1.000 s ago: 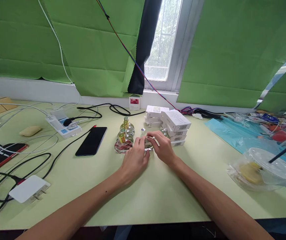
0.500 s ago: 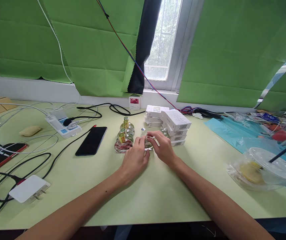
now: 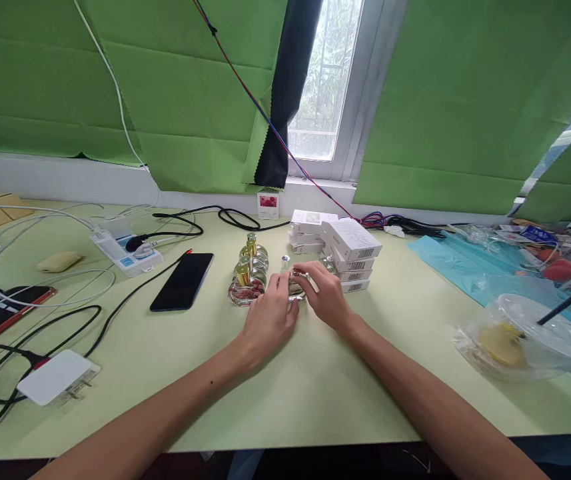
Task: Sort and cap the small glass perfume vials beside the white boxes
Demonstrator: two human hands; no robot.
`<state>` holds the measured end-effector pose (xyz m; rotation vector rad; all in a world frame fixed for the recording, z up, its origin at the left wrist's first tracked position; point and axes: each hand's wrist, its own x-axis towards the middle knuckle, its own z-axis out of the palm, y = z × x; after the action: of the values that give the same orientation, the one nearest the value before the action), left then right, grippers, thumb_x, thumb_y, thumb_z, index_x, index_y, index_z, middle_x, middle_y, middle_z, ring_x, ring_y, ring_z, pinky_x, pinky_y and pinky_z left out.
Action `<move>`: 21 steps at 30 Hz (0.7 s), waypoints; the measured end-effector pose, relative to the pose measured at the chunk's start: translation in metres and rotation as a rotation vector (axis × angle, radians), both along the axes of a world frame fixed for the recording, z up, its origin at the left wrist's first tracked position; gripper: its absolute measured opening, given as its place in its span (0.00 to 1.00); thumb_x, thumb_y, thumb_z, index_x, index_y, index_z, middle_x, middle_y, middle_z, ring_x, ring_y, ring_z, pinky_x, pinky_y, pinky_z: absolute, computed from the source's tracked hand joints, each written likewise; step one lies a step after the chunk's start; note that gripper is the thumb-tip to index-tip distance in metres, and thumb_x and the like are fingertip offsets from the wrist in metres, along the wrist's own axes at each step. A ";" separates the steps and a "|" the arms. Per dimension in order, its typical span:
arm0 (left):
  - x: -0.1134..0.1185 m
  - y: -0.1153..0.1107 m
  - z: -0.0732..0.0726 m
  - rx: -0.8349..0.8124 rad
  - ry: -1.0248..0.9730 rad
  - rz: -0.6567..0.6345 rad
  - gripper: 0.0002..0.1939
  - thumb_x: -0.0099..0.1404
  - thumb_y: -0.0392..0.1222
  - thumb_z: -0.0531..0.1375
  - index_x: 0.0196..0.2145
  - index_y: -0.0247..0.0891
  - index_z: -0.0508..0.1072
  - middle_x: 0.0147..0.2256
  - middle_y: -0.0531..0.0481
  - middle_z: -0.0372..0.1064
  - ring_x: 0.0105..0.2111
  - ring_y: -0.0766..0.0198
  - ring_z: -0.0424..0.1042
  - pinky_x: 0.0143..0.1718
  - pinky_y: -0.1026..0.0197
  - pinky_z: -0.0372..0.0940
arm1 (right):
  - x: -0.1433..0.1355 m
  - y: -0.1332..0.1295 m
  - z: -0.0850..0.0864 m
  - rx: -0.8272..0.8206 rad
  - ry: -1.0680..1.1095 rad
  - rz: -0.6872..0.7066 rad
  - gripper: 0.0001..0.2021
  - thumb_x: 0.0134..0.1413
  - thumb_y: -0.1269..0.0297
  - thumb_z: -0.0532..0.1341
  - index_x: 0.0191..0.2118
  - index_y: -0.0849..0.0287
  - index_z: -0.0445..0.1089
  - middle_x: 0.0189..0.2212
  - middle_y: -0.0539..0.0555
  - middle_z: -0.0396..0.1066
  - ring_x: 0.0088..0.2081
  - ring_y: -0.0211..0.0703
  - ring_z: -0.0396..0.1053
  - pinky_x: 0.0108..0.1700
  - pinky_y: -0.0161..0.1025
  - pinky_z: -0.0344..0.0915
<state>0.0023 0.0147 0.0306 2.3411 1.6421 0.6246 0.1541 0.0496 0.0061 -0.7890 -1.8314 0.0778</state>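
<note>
Near the middle of the table, a glass bottle (image 3: 296, 287) with a silvery top stands between my two hands, partly hidden by them. My left hand (image 3: 271, 317) is closed on its left side, thumb and fingers against the glass. From the right, my right hand (image 3: 324, 291) grips the same bottle with its fingertips. Just left of my hands is a row of several glass bottles with gold caps (image 3: 244, 277). Stacked white boxes (image 3: 352, 243) with barcodes stand behind and to the right of my right hand, with another glass bottle beside them.
A black phone (image 3: 182, 282) lies left of the bottles. Further left are a power strip (image 3: 128, 252), cables and a white charger (image 3: 58, 377). A bagged drink cup (image 3: 525, 337) with a straw stands at the right, near blue plastic sheeting (image 3: 450, 257). Green curtains hang behind.
At the far right edge, a person's hand has come into view over the clutter. My own hands have stayed in place on the bottle.
</note>
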 end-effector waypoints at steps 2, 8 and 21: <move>0.000 0.000 -0.001 0.006 -0.006 -0.003 0.23 0.70 0.39 0.52 0.62 0.36 0.59 0.56 0.37 0.65 0.51 0.47 0.74 0.38 0.55 0.68 | 0.000 0.000 0.000 -0.002 -0.003 -0.002 0.08 0.69 0.68 0.56 0.48 0.55 0.71 0.39 0.56 0.75 0.43 0.44 0.73 0.46 0.41 0.72; 0.000 0.000 -0.001 0.011 0.001 -0.005 0.24 0.70 0.39 0.52 0.63 0.35 0.57 0.56 0.37 0.65 0.50 0.47 0.74 0.38 0.54 0.68 | 0.001 0.000 0.000 0.003 -0.007 0.001 0.08 0.68 0.69 0.57 0.48 0.55 0.71 0.39 0.56 0.75 0.43 0.45 0.73 0.45 0.42 0.72; 0.002 -0.002 0.003 -0.026 0.036 0.014 0.24 0.70 0.37 0.53 0.62 0.35 0.58 0.55 0.37 0.65 0.48 0.48 0.75 0.37 0.55 0.67 | -0.002 0.001 -0.001 0.021 -0.004 -0.029 0.10 0.71 0.67 0.53 0.46 0.54 0.72 0.38 0.56 0.76 0.42 0.44 0.73 0.44 0.40 0.72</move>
<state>0.0041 0.0129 0.0338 2.3380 1.6733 0.5639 0.1523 0.0511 0.0054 -0.8013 -1.8210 0.0383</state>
